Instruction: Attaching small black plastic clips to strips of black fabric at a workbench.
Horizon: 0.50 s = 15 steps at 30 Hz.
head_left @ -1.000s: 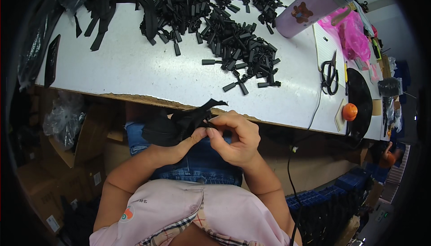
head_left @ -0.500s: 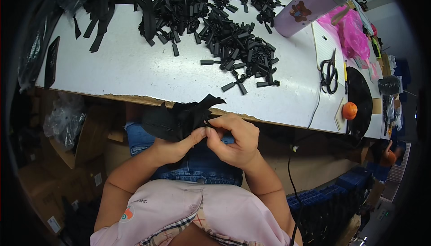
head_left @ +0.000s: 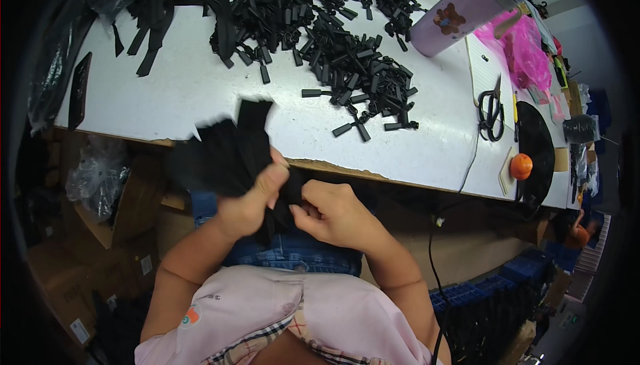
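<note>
My left hand (head_left: pixel 250 202) is closed around a bundle of black fabric strips (head_left: pixel 227 148) above my lap, at the table's front edge. The upper ends of the bundle fan out over the edge and are smeared by motion. Close beside it, my right hand (head_left: pixel 337 213) is curled, its thumb and fingertips pinching the right side of the same strips. A lower end of the bundle hangs below my left hand, against my jeans. On the table beyond lies a heap of black zipper pulls (head_left: pixel 360 75), small bars on short links.
More black strips (head_left: pixel 157 32) and a dark phone (head_left: pixel 80 92) lie at the left of the white table (head_left: pixel 167 98). A purple bottle (head_left: pixel 453 22), black scissors (head_left: pixel 491 112), an orange fruit (head_left: pixel 521 166) and a pink bag (head_left: pixel 527 55) are at the right. A cable (head_left: pixel 432 252) hangs down.
The strips have swung up and spread out over the table edge. My left hand has risen and turned upright around them; my right hand has moved slightly down and left.
</note>
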Available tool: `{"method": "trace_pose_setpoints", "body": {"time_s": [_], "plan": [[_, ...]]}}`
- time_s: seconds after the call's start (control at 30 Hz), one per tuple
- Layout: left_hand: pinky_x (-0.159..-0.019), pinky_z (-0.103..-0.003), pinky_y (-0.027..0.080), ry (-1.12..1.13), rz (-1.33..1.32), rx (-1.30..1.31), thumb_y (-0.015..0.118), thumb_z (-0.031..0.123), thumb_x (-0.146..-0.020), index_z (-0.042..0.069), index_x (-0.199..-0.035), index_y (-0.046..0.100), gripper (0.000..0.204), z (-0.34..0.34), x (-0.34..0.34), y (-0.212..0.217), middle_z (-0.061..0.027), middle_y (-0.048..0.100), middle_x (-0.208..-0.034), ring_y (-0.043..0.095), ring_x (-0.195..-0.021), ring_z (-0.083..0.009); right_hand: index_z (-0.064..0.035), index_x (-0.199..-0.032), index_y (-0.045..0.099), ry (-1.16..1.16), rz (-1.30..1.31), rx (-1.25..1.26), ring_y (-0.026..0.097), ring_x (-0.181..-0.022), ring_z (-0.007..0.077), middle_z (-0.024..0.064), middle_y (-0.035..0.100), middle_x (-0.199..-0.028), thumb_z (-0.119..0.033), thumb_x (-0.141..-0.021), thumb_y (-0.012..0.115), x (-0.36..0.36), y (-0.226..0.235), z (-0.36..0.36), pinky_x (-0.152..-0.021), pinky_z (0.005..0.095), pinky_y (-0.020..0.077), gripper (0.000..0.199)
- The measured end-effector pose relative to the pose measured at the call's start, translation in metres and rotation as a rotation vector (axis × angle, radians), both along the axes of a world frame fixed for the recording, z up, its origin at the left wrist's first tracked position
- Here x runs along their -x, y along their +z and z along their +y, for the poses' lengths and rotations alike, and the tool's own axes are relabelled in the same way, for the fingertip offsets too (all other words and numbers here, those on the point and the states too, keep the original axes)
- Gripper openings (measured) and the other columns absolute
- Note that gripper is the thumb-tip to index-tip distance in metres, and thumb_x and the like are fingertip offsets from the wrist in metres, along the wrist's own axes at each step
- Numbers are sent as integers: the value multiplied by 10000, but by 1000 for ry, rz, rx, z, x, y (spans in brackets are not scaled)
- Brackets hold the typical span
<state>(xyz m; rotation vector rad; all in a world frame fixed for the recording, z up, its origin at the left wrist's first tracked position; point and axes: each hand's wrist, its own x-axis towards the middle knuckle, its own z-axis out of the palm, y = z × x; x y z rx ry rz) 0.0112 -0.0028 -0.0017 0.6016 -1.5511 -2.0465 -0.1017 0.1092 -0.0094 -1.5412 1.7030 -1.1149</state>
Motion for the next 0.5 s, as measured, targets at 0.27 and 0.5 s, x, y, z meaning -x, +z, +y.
{"method": "trace_pose_setpoints", "body": {"time_s": [0.27,0.5], "plan": [[-539,-275,459,-149,360,-624,378,199,-893,38,-927,448,179,-30,8,-11,-30,437,-654,400,-461,-88,29,-1086,477,-200,-9,244,559,-867,250,173,566,-968,-168,-637,711,-9,-7,11,-755,310,438,544],[-790,-397,465,-180,395,-763,363,187,-891,67,-1037,428,200,-18,23,-7,-35,416,-653,452,-584,-118,32,-1058,475,-163,-899,-103,512,-810,100,57,552,-893,-161,-742,635,-27,-25,-1,-705,236,432,403]]}}
